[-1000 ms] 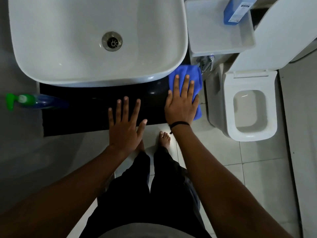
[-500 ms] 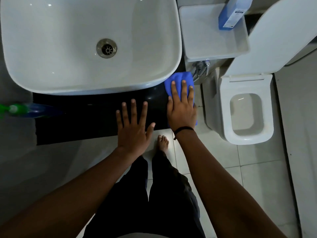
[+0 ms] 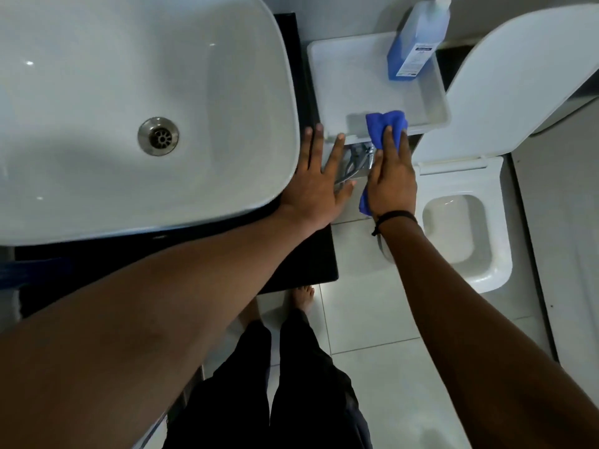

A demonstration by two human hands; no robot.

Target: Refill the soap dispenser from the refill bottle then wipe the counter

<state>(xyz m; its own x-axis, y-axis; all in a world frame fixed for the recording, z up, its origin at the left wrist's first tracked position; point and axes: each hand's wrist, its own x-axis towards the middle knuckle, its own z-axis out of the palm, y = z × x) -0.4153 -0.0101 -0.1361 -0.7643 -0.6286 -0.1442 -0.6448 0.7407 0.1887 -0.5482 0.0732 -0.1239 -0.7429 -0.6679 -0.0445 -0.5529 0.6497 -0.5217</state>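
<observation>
Below the head camera, the left hand [image 3: 319, 186] lies flat with its fingers straight and spread, the palm at the right-hand edge of the black surface [image 3: 308, 254] and the fingertips reaching toward the white tray [image 3: 431, 102] beside the white sink [image 3: 129, 92]. That hand holds nothing. Just to its right, the right hand [image 3: 390, 179] has a blue cloth [image 3: 384, 123] under its fingers, which lie fairly straight over it; the cloth bunches out past the fingertips onto the near rim of the tray, and one corner hangs below the palm near the wrist, which wears a dark band [image 3: 393, 217]. Between the two hands a small chrome fitting [image 3: 359, 162] shows below the tray's edge. A blue refill bottle [image 3: 418, 43] with a white label stands at the far side of the tray, well apart from both hands. Right of the tray is a white toilet [image 3: 466, 234] with its lid raised. Bare feet and dark trousers show on the pale tiled floor [image 3: 389, 367] beneath.
</observation>
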